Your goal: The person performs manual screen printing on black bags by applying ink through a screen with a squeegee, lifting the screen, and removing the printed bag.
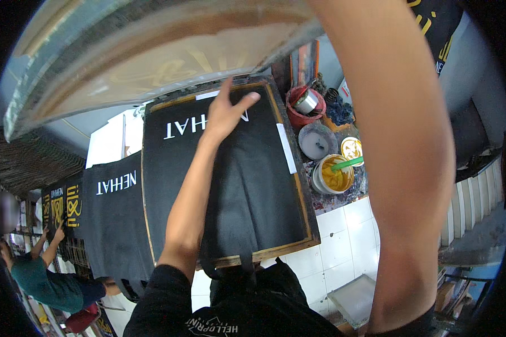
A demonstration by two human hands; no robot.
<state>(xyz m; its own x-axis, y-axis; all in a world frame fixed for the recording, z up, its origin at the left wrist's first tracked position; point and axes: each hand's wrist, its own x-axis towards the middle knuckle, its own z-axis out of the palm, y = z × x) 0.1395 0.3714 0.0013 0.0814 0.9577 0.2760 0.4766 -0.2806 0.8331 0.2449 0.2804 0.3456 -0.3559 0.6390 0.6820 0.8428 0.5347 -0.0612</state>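
My left hand [226, 112] is above the far end of a black tote bag [247, 180], over its white lettering. The thumb and index finger are stretched apart, and I see nothing held; whether the fingers touch the cloth I cannot tell. The bag lies flat on a wood-edged board [307, 224], its handles [247, 267] hanging off the near edge. Above the far side, a large printing screen [185, 53] is tilted up, with faint yellowish marks on its mesh. My right arm [405, 151] reaches up past the screen's right end; its hand is out of the picture.
Right of the board stand a tub of yellow ink [319, 181] with a green-handled tool [347, 163], a grey tub [317, 141] and a red bucket [302, 119]. Another printed black bag [115, 213] lies to the left. Farther left, a person [50, 283] handles dark printed fabric.
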